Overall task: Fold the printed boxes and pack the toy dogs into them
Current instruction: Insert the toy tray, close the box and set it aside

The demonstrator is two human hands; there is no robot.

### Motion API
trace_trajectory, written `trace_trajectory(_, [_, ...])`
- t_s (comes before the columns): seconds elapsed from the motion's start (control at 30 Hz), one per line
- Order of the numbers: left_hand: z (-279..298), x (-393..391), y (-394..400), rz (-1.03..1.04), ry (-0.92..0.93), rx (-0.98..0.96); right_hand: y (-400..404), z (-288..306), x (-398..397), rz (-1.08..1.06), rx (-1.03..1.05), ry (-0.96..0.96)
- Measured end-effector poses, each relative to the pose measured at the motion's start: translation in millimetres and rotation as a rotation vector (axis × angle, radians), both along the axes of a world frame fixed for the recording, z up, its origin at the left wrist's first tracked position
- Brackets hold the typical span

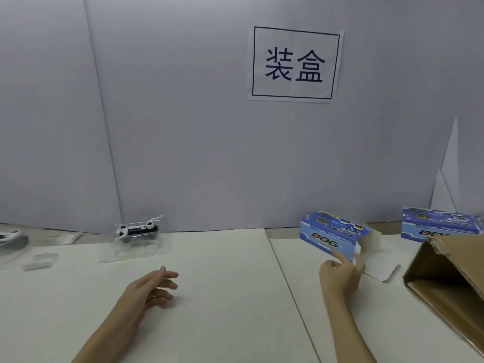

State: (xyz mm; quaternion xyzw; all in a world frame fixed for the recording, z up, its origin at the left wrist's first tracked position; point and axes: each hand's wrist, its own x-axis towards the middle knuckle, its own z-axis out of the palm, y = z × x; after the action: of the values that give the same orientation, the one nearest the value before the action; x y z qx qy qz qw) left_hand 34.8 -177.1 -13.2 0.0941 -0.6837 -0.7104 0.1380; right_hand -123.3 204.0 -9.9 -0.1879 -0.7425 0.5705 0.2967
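The job looked partly under way. One printed box stood already formed on the table, blue with "DOG" on its side, its near end open and white flaps spread out beside it; a second printed box sat further right, behind the rim of a brown carton, and whether that one was closed or filled could not be told from this angle. At least one toy dog, white and black in a clear plastic tray, lay unpacked at the back of the table on the left, and what seemed to be another toy showed at the far left edge, too blurred to be sure of. So the packing of these toys was judged to be ahead. The right hand was at the open end of the nearer box, its forefinger stretched onto the lower edge and the thumb against the flap, pinching it lightly by the look of it. The left hand hovered low over the table with fingers loosely straight, holding nothing, the nearer toy dog beyond it and well apart, the box far off to its right.
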Motion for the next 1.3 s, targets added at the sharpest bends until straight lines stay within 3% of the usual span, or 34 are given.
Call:
trace_trajectory(0.13, [3, 4, 4, 0.006, 0.002, -0.006, 14, -5, -6, -0.055, -0.122, 0.074])
trace_trajectory(0.27, [5, 6, 4, -0.011, 0.003, -0.015, 25, -5, -15, 0.038, -0.218, -0.009])
trace_trajectory(0.47, [5, 6, 6, -0.029, 0.011, -0.016, 7, -1, -15, 0.154, -0.100, 0.021])
trace_trajectory(0.77, [11, 11, 14, 0.074, -0.008, 0.012, -28, 40, 19, 0.277, 0.041, 0.308])
trace_trajectory(1.0, [28, 19, 16, 0.152, -0.021, 0.246, -74, 66, 63, 0.634, -0.141, 0.373])
trace_trajectory(1.17, [37, 25, 40, -0.143, -0.039, 0.194, -115, 61, 86, 0.894, -0.122, 0.340])
trace_trajectory(1.3, [41, 17, 58, -0.151, 0.112, 0.251, -129, 64, 101, 1.025, -0.163, 0.288])
